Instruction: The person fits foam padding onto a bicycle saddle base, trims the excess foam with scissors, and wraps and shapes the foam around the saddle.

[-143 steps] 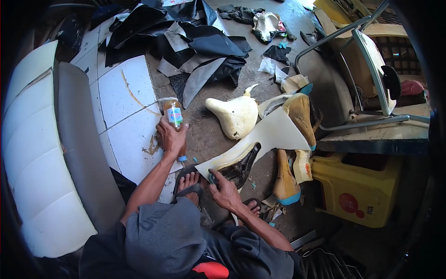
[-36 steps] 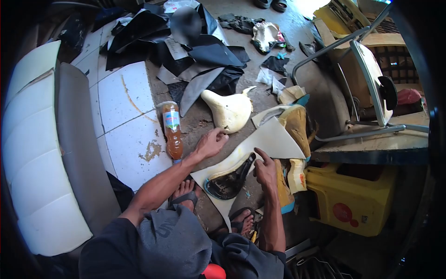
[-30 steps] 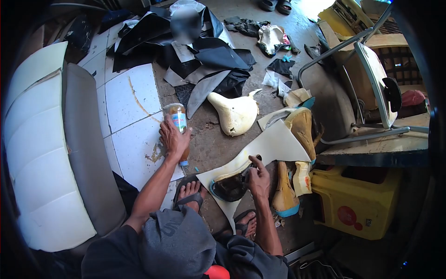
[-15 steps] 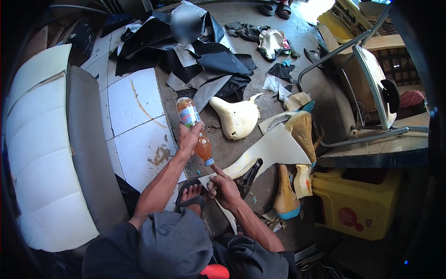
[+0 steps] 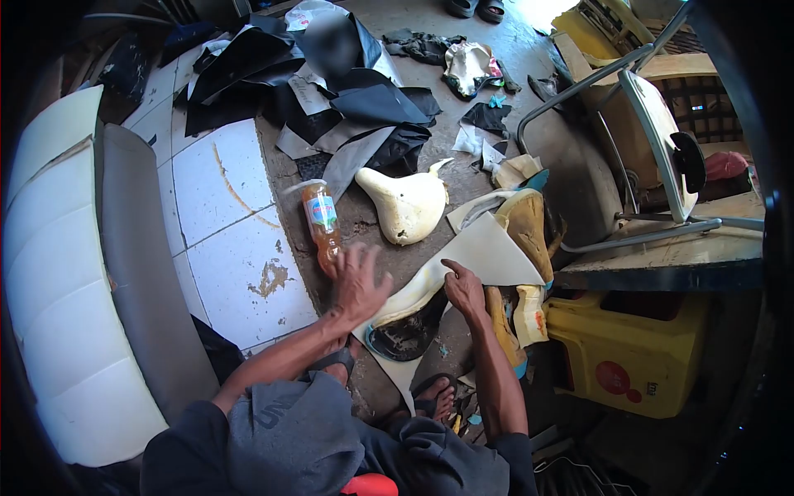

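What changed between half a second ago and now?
The left hand has opened and released the bottle, now nearer the white tiles. The right hand has moved right and forward over the pale sheet. The cream saddle shape stayed put.

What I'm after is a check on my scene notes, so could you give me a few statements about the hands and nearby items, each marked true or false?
1. The left hand has its fingers spread near the plastic bottle. True.
2. The bottle's contents are bright blue. False; they are orange-brown.
3. The right hand has its index finger extended over the pale foam sheet. True.
4. The yellow crate sits on the tabletop. False; it is below it.
5. The cream foam saddle lies between the bottle and the folding chair. True.
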`<state>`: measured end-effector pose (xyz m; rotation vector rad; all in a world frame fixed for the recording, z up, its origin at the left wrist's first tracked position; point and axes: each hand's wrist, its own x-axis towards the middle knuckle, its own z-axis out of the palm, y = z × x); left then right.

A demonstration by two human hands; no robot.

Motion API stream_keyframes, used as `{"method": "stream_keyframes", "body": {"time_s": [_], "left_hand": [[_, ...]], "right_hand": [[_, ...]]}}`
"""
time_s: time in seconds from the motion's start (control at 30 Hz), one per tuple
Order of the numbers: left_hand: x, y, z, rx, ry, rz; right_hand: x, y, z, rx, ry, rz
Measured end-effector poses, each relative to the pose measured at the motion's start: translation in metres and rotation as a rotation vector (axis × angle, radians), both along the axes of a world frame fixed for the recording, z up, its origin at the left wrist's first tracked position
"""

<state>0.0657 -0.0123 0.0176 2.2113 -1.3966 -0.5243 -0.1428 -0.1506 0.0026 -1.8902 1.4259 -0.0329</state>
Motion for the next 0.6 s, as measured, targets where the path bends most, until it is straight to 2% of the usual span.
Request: {"method": "stream_keyframes", "body": {"time_s": [0.03,0.07,0.1,0.13,0.17,0.23,0.3,0.37,0.43,0.47,0.6], "left_hand": [[-0.013,0.002,0.011,0.074,0.128,-0.107],[-0.024,0.004,0.011,0.075,0.128,-0.107],[-0.035,0.009,0.009,0.125,0.185,-0.207],[-0.041,0.013,0.007,0.171,0.239,-0.307],[-0.044,0.015,0.002,0.171,0.239,-0.306],[-0.046,0.014,-0.007,0.223,0.258,-0.289],[-0.046,0.014,-0.012,0.199,0.268,-0.285],[-0.047,0.015,-0.011,0.179,0.272,-0.292],[-0.047,0.013,-0.01,0.213,0.272,-0.305],[-0.047,0.01,-0.011,0.208,0.268,-0.311],[-0.047,0.011,-0.011,0.239,0.298,-0.272]], "right_hand": [[0.005,-0.006,0.005,0.058,0.094,-0.002],[0.008,-0.009,0.008,0.116,0.188,-0.001],[0.007,-0.008,0.006,0.12,0.191,0.001],[0.008,-0.007,0.003,0.128,0.207,0.115],[0.009,-0.005,0.0,0.136,0.223,0.228],[0.012,-0.004,0.008,0.121,0.257,0.25],[0.01,-0.009,0.016,0.139,0.258,0.101],[0.005,-0.012,0.009,0.099,0.28,0.095],[0.003,-0.011,0.006,0.092,0.382,0.303],[0.001,-0.015,0.006,0.141,0.35,0.391],[0.003,-0.021,0.014,0.04,0.4,0.34]]}}
